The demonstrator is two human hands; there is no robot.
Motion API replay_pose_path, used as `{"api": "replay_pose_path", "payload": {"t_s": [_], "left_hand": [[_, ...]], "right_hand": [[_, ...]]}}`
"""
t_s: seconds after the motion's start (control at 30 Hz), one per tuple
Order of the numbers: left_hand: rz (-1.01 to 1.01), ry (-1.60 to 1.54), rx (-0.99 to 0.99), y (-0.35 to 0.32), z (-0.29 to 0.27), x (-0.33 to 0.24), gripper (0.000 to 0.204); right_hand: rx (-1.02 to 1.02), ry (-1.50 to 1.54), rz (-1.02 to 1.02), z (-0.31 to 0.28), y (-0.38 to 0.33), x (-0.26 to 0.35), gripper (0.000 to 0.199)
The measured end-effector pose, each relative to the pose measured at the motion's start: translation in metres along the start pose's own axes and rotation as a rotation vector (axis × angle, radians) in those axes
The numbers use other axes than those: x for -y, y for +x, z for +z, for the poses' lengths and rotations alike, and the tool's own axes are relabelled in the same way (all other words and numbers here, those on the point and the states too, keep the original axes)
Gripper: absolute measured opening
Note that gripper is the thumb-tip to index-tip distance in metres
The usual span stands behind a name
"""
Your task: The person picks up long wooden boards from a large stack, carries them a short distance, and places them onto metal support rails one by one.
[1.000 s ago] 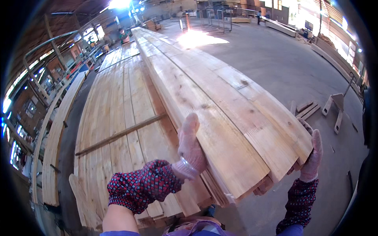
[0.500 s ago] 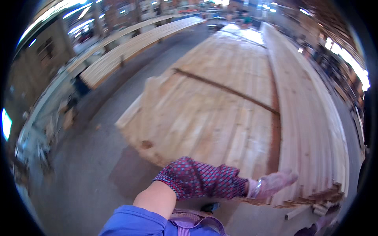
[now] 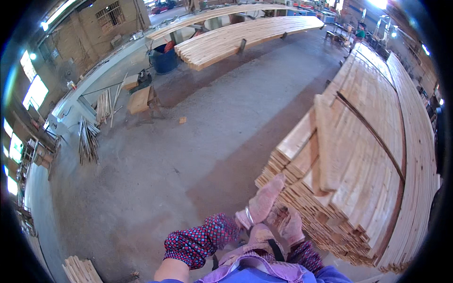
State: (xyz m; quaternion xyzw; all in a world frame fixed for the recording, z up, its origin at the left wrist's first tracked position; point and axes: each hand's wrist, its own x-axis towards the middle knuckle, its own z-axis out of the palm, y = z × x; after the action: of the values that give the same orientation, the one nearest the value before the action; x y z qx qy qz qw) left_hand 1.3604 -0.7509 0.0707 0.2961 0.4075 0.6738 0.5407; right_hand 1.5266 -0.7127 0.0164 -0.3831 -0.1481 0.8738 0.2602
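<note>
My left hand (image 3: 265,200), in a pale pinkish work glove with a silvery band at the wrist, reaches forward with fingers stretched out and together. It is nearest to the left front corner of a large stack of planks (image 3: 363,155); whether the fingertips touch the ends cannot be told. Just beside it, my right hand (image 3: 289,225), in a similar soiled glove, is closed with curled fingers. What lies inside them, if anything, is hidden. Both hands are close together in front of my waist. One short, loose board (image 3: 326,146) lies on top of the stack near that corner.
A dark strip (image 3: 373,129) crosses the stack. Across the concrete floor (image 3: 188,151) is another row of long planks (image 3: 250,40) on supports, with a blue bin (image 3: 163,60) by its end. A small wooden stool (image 3: 141,100) and bundled sticks (image 3: 88,139) stand left. Someone (image 3: 360,33) is far off.
My view has swung left, so the stack now sits to the right. My left hand has drawn back from over the planks, and my right hand has come in next to it.
</note>
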Motion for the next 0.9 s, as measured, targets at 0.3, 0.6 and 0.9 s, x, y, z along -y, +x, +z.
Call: {"api": "replay_pose_path", "payload": {"t_s": [0.3, 0.6, 0.9], "left_hand": [[-0.179, 0.800, -0.470, -0.046, -0.426, -0.051, 0.049], [-0.157, -0.774, -1.439, -0.211, -0.574, -0.135, 0.069], [-0.240, -0.708, -1.384, 0.034, -0.850, -0.333, 0.065]], "right_hand": [[0.068, -0.132, 0.178, 0.162, 0.227, -0.044, 0.040], [0.236, -0.313, 0.428, 0.443, 0.453, -0.146, 0.037], [0.150, -0.226, 0.294, 0.651, 0.647, -0.204, 0.031]]}}
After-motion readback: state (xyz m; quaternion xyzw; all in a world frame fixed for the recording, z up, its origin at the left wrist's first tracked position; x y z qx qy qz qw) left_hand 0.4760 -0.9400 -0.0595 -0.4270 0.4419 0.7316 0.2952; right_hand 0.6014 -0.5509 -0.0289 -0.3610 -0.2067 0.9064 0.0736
